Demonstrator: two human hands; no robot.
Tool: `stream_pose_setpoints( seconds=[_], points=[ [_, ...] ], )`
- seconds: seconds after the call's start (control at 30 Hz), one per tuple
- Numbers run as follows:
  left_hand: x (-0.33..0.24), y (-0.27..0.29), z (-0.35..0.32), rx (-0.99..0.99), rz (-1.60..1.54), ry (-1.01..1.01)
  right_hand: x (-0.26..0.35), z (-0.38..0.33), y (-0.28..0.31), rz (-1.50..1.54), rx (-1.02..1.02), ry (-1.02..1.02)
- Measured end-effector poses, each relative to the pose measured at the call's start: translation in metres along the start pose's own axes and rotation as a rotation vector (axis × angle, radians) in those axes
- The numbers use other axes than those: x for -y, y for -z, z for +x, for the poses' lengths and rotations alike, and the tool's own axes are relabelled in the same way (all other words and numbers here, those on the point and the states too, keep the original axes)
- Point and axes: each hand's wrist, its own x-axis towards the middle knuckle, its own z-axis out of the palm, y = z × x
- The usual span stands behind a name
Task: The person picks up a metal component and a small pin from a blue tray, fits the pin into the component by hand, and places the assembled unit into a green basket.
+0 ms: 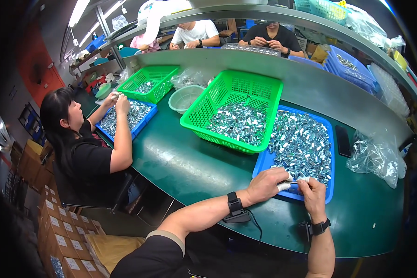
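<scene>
The blue tray [268, 160] holds a heap of small shiny metal parts [303, 143]. The green basket [259, 90], just beyond the hands and overlapping the tray's far left side, holds more of the same. Both hands meet at the tray's near edge. The left hand [266, 183], fingertips taped white, pinches a small part [294, 181] with thumb and forefinger. The right hand [312, 192], fingers curled, meets it at the same part; its exact hold cannot be told. A clear bag [375, 157] lies to the right of the hands.
</scene>
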Motion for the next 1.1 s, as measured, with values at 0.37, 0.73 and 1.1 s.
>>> stream_pose_setpoints(
  seconds=[0.37, 0.73, 1.1],
  points=[
    [0.009, -0.004, -0.01, -0.035, -0.038, 0.047, 0.004, 0.004, 0.002, 0.188, 0.078, -0.195],
    [0.011, 0.002, -0.011, -0.037, -0.001, 0.073, -0.008, 0.007, -0.013, 0.09, 0.04, -0.121],
    [0.001, 0.0, -0.002, 0.012, -0.013, 0.04, 0.001, -0.002, 0.008, 0.204, 0.112, -0.129]
  ],
)
